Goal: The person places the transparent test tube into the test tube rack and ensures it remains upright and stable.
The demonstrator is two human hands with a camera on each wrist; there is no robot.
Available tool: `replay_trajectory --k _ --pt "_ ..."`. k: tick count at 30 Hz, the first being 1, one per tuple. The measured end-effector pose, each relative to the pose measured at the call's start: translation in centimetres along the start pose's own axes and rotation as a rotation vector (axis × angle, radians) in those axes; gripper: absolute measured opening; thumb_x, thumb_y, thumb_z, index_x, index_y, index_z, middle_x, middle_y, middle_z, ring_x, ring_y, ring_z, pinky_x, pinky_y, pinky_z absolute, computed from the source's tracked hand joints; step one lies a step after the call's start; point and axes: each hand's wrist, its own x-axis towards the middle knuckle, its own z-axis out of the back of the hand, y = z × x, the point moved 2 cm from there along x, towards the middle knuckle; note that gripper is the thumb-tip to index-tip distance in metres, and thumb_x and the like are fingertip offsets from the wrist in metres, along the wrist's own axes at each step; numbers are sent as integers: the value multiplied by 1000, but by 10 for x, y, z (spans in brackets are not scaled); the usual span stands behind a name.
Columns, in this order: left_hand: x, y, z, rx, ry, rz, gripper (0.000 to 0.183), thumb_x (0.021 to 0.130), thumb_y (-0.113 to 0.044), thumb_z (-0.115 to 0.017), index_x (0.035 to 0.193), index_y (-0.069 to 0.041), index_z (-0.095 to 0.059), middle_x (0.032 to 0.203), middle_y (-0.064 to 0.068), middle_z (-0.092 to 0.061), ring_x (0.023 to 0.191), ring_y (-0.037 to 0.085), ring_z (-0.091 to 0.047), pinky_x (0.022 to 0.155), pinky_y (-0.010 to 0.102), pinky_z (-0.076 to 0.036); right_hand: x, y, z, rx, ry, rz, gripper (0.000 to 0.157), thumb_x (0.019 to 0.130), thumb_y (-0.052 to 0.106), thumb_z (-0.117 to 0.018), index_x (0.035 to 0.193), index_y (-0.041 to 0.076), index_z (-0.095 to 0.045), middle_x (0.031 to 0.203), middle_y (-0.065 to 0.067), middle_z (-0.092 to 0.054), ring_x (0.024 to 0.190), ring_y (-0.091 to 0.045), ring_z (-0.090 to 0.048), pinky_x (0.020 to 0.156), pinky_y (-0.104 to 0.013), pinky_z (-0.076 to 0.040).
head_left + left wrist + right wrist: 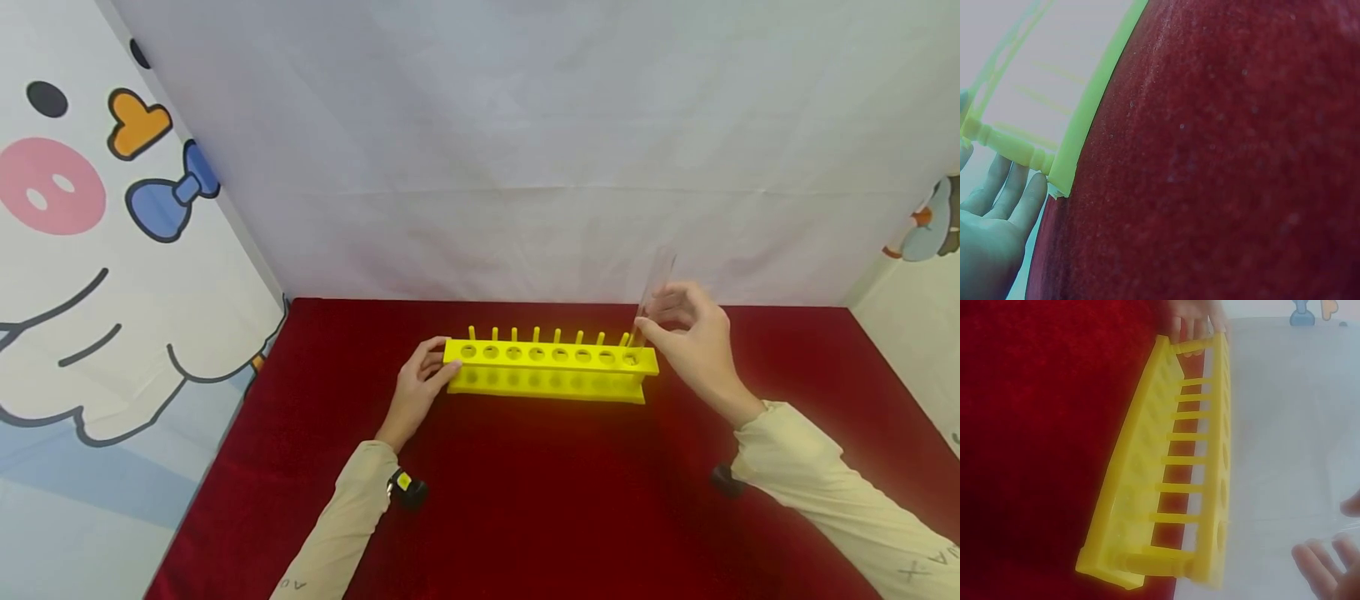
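Note:
A yellow test tube rack [551, 367] stands on the red cloth, with a row of holes along its top and pegs behind. My left hand [415, 387] grips its left end, thumb at the front and fingers round the back; the left wrist view shows the fingers by the rack's end post [1013, 149]. At the other end, my right hand [697, 346] pinches a clear test tube [658, 279] between thumb and fingers. The tube leans slightly, its lower end at the rightmost hole. How far it reaches into the hole I cannot tell.
Red cloth [525, 500] covers the table. Behind it hangs a pale curtain [480, 167]. A panel with cartoon drawings [67, 292] stands on the left, and another printed panel [915, 308] on the right.

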Motion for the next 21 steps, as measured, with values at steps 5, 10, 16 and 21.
replay_trajectory --k 5,10,16,21 --pt "1 1 0 -4 -1 -3 56 87 -37 -68 134 -13 -48 116 7 -60 107 19 -56 92 38 -45 -1 -2 -2 15 -4 7 32 84 5 -71 111 1 -55 96 -14 -64 82 -5 -58 75 -14 -47" --pt "1 3 -1 -6 0 -2 56 88 -36 -68 135 -12 -48 116 6 -60 106 19 -57 90 36 -46 -2 -4 -3 25 -15 7 31 83 5 -72 110 1 -55 94 -14 -65 81 -4 -59 72 -13 -47" --pt "1 2 0 -11 -9 -17 54 88 -33 -68 133 -12 -49 115 7 -61 106 18 -57 91 37 -45 -6 7 -3 3 -6 -13 30 84 1 -70 109 -2 -54 95 -17 -64 82 -4 -58 78 -16 -47" --pt "1 2 0 -15 -7 -22 53 88 -32 -68 133 -11 -49 114 7 -61 105 19 -57 92 36 -45 -9 25 -2 27 8 2 28 84 -1 -67 107 -8 -52 94 -23 -61 81 -5 -58 77 -16 -47"
